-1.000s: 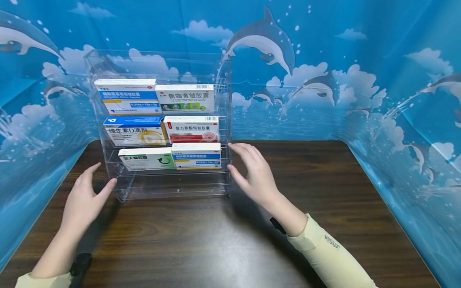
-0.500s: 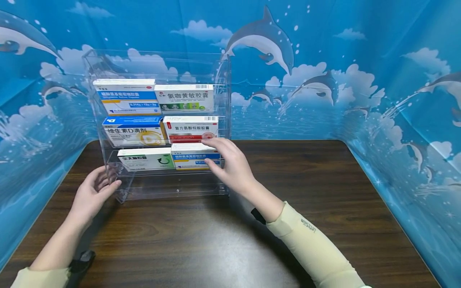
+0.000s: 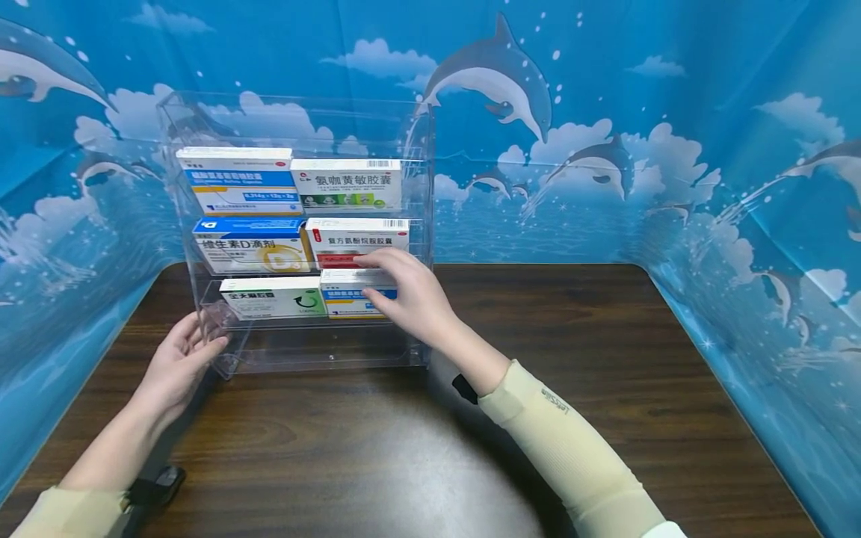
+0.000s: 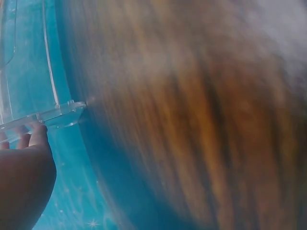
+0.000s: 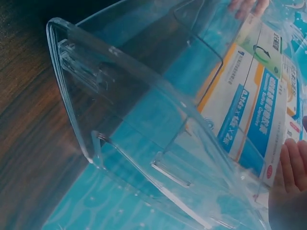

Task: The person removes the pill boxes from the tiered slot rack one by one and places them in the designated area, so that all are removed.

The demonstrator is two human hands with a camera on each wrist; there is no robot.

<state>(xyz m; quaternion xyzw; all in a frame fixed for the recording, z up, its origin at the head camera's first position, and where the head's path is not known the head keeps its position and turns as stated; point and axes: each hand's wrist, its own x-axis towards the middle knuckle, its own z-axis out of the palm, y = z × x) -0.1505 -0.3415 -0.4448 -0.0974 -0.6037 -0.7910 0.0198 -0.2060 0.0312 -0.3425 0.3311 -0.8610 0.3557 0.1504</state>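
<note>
A clear plastic display rack (image 3: 336,351) with tiered shelves stands on the table, holding medicine boxes in pairs. My left hand (image 3: 176,362) holds the rack's lower left side, its fingers against the side panel and the thumb by the front edge. In the left wrist view, fingers (image 4: 38,136) show at the clear panel. My right hand (image 3: 413,295) hovers before the blue-and-white medicine box (image 3: 346,299) on the lowest filled shelf, thumb and index finger spread apart. It covers that box's right part. Beside it sits the white-and-green box (image 3: 269,299).
Above are the vitamin D box (image 3: 252,246), a red-and-white box (image 3: 359,235), another blue-and-white box (image 3: 238,179) and a green-striped white box (image 3: 346,183). A dark wooden table (image 3: 572,336) extends right. A blue dolphin-print curtain (image 3: 605,90) encloses the back and sides.
My right hand has moved left from beside the rack to in front of the lower right box. My left hand has moved in and taken hold of the rack's left side.
</note>
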